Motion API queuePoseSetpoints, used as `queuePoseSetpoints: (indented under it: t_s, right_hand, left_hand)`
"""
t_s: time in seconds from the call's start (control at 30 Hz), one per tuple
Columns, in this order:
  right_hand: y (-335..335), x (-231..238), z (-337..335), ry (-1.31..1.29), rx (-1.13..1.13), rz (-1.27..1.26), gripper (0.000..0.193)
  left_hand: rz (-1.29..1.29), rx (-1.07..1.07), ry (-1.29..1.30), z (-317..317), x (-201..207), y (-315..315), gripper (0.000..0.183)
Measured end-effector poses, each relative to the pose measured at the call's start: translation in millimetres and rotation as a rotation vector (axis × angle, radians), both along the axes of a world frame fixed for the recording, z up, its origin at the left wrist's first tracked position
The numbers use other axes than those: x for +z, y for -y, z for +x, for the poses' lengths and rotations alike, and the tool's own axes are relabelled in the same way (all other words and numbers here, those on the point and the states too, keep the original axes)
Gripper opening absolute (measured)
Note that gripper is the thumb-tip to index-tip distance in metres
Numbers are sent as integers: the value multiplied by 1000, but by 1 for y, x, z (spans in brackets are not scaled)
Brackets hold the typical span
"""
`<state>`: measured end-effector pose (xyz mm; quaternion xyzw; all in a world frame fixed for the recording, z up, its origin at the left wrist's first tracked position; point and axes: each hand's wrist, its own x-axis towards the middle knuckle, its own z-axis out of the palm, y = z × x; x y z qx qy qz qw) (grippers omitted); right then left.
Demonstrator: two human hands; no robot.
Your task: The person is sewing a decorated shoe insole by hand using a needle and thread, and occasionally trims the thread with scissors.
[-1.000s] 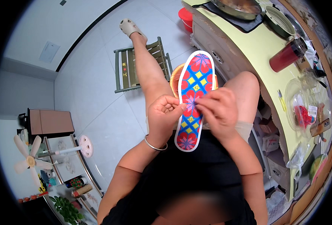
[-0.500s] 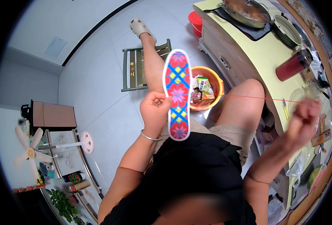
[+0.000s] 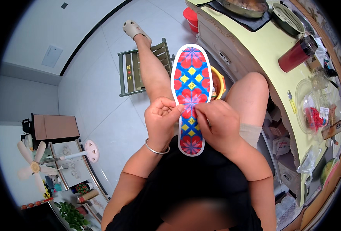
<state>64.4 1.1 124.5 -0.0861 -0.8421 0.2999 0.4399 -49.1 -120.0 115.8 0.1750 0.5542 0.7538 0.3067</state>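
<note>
An embroidered shoe insole, white-edged with red, blue, yellow and pink flower and diamond patterns, stands upright in front of me over my lap. My left hand, with a silver bangle on the wrist, grips its left edge near the lower half. My right hand pinches the insole's middle from the right side, fingers closed on the fabric. Whether a needle is between those fingers is too small to tell. Both hands touch the insole and nearly meet.
An orange basket sits on the floor behind the insole. A green folding stool stands under my outstretched leg. At right runs a yellow counter with a red tumbler, pans and clear containers. A fan and shelf are at lower left.
My right hand, stretched far out to the right pulling a red thread half a second ago, has come back to the insole. The insole has shifted right, toward the middle.
</note>
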Motion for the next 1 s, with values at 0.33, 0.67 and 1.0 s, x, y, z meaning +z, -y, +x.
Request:
queuePoseSetpoints:
  t_s: [0.33, 0.67, 1.0]
  right_hand:
    - [2, -4, -6, 61, -22, 59, 13]
    - [4, 1, -3, 101, -27, 65, 15]
    - [7, 3, -2, 152, -11, 135, 10]
  left_hand:
    - [66, -15, -13, 5, -2, 0, 12]
    - [83, -24, -13, 6, -2, -1, 12]
    - [-129, 160, -720, 14, -16, -1, 16]
